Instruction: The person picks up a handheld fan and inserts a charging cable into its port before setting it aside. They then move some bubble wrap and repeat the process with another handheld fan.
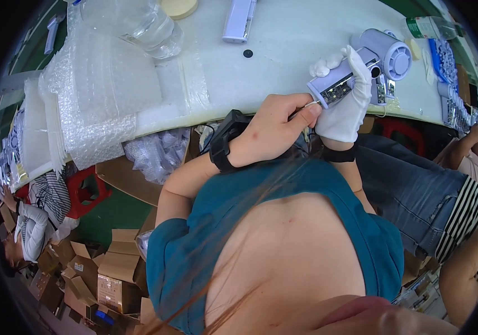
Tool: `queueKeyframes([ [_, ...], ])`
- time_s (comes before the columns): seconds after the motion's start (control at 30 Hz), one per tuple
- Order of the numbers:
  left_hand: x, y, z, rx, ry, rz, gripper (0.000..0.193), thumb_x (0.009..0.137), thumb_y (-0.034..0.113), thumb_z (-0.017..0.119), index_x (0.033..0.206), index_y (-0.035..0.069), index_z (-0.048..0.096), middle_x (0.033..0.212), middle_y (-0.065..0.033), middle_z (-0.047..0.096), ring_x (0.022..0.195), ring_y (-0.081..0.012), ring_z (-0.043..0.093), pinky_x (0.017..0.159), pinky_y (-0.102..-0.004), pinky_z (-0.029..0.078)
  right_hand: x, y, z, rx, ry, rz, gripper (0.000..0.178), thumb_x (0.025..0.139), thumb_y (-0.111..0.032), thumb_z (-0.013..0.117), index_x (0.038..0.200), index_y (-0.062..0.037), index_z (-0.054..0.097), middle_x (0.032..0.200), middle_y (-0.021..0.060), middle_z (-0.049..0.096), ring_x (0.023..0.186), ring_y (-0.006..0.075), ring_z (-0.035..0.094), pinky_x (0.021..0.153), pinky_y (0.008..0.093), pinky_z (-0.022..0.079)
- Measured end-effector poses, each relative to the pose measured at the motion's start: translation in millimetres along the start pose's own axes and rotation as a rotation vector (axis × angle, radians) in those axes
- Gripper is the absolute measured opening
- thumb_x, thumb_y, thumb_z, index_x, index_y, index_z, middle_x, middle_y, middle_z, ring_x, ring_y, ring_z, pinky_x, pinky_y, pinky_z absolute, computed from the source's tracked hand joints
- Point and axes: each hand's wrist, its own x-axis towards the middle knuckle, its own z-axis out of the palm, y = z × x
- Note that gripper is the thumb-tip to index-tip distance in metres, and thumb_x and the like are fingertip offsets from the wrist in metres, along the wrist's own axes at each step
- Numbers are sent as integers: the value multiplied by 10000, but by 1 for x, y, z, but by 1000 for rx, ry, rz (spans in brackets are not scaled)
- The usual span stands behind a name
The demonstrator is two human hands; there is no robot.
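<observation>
My right hand [344,109], in a white glove, is closed around a lavender handheld fan handle [322,85]. The handle's open side faces up, with a circuit board [336,91] showing inside. My left hand [275,125], bare with a black band at the wrist, pinches at the near end of that handle. A thin whitish strand shows at its fingertips; what else it grips is hidden. Just beyond the glove lies a lavender fan head [397,60] with a round grille. Another lavender handle [240,21] and a small black disc [248,53] rest farther left.
Bubble wrap sheets [96,89] hang over the table's left edge beside a clear plastic bottle [158,28]. A blue tray [437,58] of parts stands at right. Cardboard boxes [119,279] crowd the floor at left. A person in jeans [401,187] sits close on the right.
</observation>
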Motion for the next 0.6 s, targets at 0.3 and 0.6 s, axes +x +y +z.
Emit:
queueKeyframes([
  [0.3, 0, 9, -3, -24, 22, 41, 313, 896, 237, 478, 712, -10, 537, 509, -60, 413, 483, -116, 326, 454, -281, 299, 2, -3, 7, 28, 16, -31, 191, 835, -276, 562, 815, -93, 509, 696, 27, 514, 648, 148, 546, 567, 262, 454],
  [0.6, -3, 18, 0, 27, 78, 83, 301, 891, 232, 497, 720, -14, 524, 502, -92, 408, 459, -157, 328, 441, -296, 307, -1, -5, 10, 180, 3, 68, 184, 832, -256, 578, 794, -97, 495, 679, 35, 511, 639, 170, 543, 610, 286, 462],
])
